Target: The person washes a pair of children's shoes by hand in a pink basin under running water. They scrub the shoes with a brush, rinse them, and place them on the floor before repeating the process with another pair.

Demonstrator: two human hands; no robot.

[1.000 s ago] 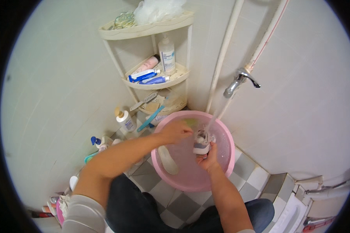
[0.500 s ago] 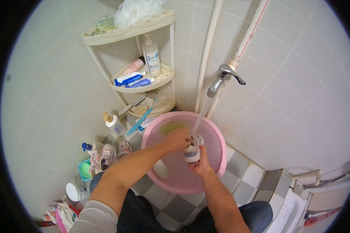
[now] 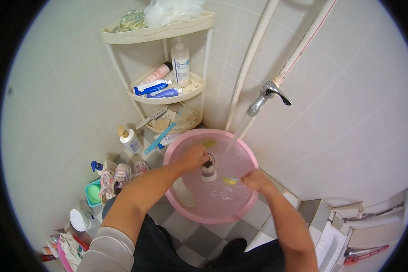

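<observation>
In the pink basin (image 3: pixel 171 206) of water, my left hand (image 3: pixel 196 157) grips the opening of a small pale shoe (image 3: pixel 208 174), which sits toe toward me in the water. To its right, my right hand (image 3: pixel 257 180) is closed on the end of what looks like a small brush (image 3: pixel 230 180), with a pale handle and yellow head at the water's surface. A long whitish shape (image 3: pixel 183 192), perhaps another shoe, lies partly underwater by the left rim. A yellow-green object (image 3: pixel 209 143) is near the back. Water runs into the basin from the tap (image 3: pixel 260 100).
A corner shelf (image 3: pixel 170 97) with bottles and tubes stands behind left. Beside the basin are a pump bottle (image 3: pixel 130 140), pink-and-white shoes (image 3: pixel 121 177), a teal container (image 3: pixel 93 193) and a white tub (image 3: pixel 80 220). White pipes (image 3: pixel 251 61) run up the wall.
The shoe has gone from under the stream, held by both hands, down into the basin at left. My right hand has let go of it, moved right and now holds the brush.
</observation>
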